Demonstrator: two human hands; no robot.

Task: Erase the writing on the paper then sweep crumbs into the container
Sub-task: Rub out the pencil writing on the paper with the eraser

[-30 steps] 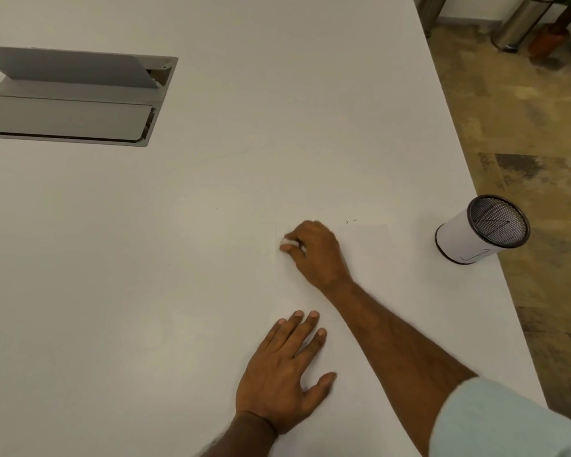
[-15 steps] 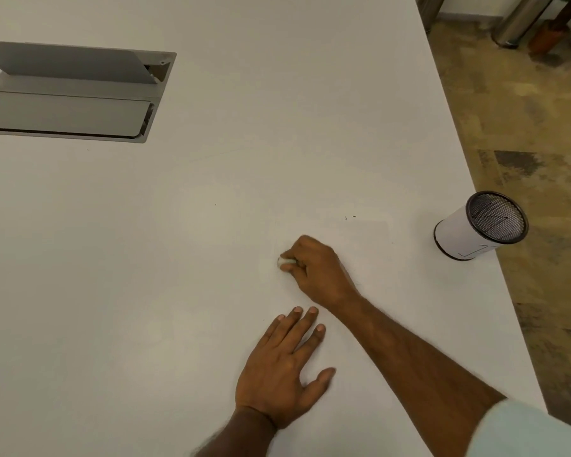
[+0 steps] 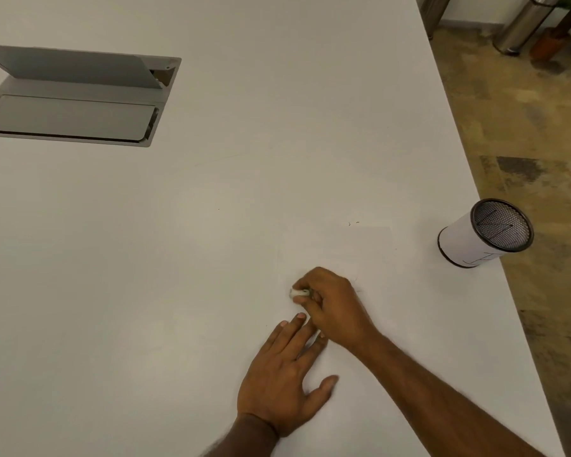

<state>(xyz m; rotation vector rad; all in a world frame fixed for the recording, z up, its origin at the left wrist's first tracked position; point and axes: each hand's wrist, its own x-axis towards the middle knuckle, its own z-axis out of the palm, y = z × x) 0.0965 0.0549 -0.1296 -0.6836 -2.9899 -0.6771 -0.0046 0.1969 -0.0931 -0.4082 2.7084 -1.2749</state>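
Erasing step in hand, head view; right hand (image 3: 335, 306) pinched around a small white eraser (image 3: 298, 293), its tip pressed to the thin white sheet of paper (image 3: 370, 258) lying flat toward the right edge of the pale grey tabletop (image 3: 211, 225); sheet barely distinct from the surface, only its far corner and left border faintly traceable. Left hand (image 3: 285, 384) laid flat, fingers spread, gripping nothing, weighting the near part of the sheet just beside the working hand, its fingertips (image 3: 300, 315) almost touching the right knuckles. Cylindrical container with white paper sleeve and dark mesh wall (image 3: 478, 240) upright at the right edge of the tabletop, well apart from both hands, mouth open. A few dark specks (image 3: 353, 223) just beyond the far border of the sheet; no remaining writing legible at this resolution.

For good execution, judged from this arrangement: short strokes directed away from the flat hand, to prevent buckling or creasing of the sheet; pressure moderate, since thin paper tears readily; anchor hand kept near the worked patch; crumbs left on the sheet until rubbing ends, then drawn toward the right edge, where the container waits. Recessed grey hatch with raised lid (image 3: 76, 97) near the far left corner, not involved.
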